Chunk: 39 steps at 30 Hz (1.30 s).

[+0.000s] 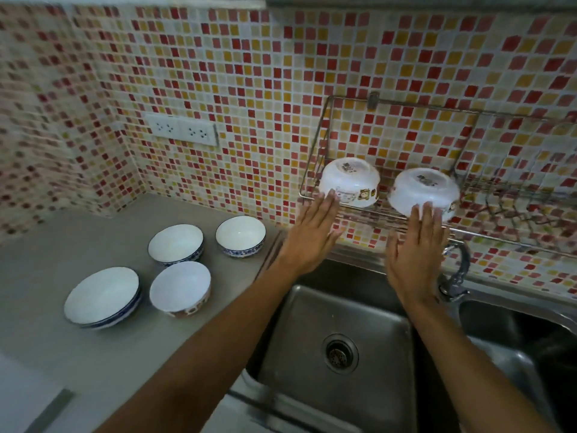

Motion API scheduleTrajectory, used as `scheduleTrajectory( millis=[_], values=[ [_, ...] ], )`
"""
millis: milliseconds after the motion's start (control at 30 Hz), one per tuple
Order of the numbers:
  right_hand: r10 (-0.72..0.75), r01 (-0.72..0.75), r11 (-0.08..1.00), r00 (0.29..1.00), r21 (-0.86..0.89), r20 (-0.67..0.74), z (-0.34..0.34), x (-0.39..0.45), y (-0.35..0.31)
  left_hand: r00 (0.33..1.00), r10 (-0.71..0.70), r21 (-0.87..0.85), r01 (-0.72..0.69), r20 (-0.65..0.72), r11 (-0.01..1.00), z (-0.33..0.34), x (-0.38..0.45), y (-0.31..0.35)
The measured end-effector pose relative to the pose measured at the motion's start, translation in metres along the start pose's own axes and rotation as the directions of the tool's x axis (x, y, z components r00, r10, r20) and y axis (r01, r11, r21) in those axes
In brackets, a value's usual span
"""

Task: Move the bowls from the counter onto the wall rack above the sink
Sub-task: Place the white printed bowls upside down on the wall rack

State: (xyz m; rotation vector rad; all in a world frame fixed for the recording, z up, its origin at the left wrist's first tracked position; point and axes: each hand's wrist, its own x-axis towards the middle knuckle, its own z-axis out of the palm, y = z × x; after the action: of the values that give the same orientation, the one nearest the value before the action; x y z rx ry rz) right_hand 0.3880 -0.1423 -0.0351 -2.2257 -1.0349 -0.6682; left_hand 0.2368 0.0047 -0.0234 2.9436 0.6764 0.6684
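Observation:
Two white bowls lie upside down on the wire wall rack (315,145): one at its left end (351,179), one to the right of it (421,193). My left hand (312,235) is flat with fingers extended, its fingertips at the lower edge of the left bowl. My right hand (415,254) is flat too, its fingertips touching the right bowl's lower edge. Neither hand grips a bowl. On the grey counter (46,245) stand several upright bowls: blue-patterned ones (240,234) (175,243), a wide blue-rimmed one (101,295) and a brown-patterned one (180,289).
A steel double sink (337,323) with a drain (339,354) lies below my arms. The tap (457,270) stands just right of my right hand. A double wall socket (181,129) is on the mosaic tiles. The rack extends to the right.

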Motion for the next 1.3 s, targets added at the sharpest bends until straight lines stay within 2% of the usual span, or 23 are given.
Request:
scheduleTrajectory(
  millis=[67,167,233,333,467,567,700,767,867,933,1033,1200,1300],
  values=[
    [0.062,-0.066,0.994,0.997,0.086,0.041,0.009,-0.023,-0.018,0.998,-0.060,-0.070,0.062,0.023,0.996,0.002,-0.033,-0.023],
    [0.075,-0.108,0.980,0.978,0.165,0.196,0.036,-0.068,-0.055,0.962,-0.268,-0.105,0.272,0.055,0.957,0.004,-0.078,-0.074],
    [0.018,-0.098,0.971,0.938,0.217,0.345,0.059,-0.096,-0.087,0.901,-0.427,-0.070,0.433,0.077,0.899,0.006,-0.106,-0.116],
    [-0.072,-0.161,0.916,0.834,0.367,0.547,0.086,-0.124,-0.141,0.788,-0.606,-0.054,0.613,0.109,0.788,0.008,-0.147,-0.167],
    [-0.124,-0.267,0.872,0.692,0.412,0.711,0.109,-0.135,-0.216,0.702,-0.691,0.030,0.697,0.173,0.716,0.014,-0.187,-0.220],
    [-0.125,-0.296,0.887,0.586,0.354,0.801,0.127,-0.141,-0.256,0.648,-0.726,-0.029,0.750,0.229,0.660,0.015,-0.200,-0.245],
    [-0.061,-0.307,0.922,0.486,0.236,0.872,0.145,-0.147,-0.288,0.653,-0.686,-0.147,0.750,0.321,0.645,0.016,-0.212,-0.260],
    [-0.030,-0.324,0.925,0.457,0.198,0.889,0.154,-0.151,-0.299,0.675,-0.674,-0.181,0.734,0.299,0.655,0.019,-0.218,-0.266],
    [0.007,-0.326,0.933,0.437,0.151,0.899,0.165,-0.158,-0.306,0.704,-0.678,-0.163,0.709,0.210,0.686,0.027,-0.224,-0.274],
    [0.055,-0.342,0.933,0.433,0.107,0.900,0.168,-0.162,-0.311,0.735,-0.648,-0.137,0.676,0.201,0.724,0.031,-0.227,-0.281],
    [0.151,-0.412,0.910,0.444,0.052,0.883,0.168,-0.167,-0.314,0.704,-0.697,-0.139,0.711,0.137,0.690,0.033,-0.232,-0.282],
    [0.212,-0.454,0.889,0.525,0.060,0.824,0.158,-0.171,-0.298,0.715,-0.637,-0.265,0.699,0.288,0.665,0.025,-0.229,-0.263],
    [0.271,-0.544,0.834,0.543,0.088,0.794,0.142,-0.173,-0.277,0.722,-0.626,-0.357,0.690,0.293,0.629,0.024,-0.215,-0.244]
  ],
)
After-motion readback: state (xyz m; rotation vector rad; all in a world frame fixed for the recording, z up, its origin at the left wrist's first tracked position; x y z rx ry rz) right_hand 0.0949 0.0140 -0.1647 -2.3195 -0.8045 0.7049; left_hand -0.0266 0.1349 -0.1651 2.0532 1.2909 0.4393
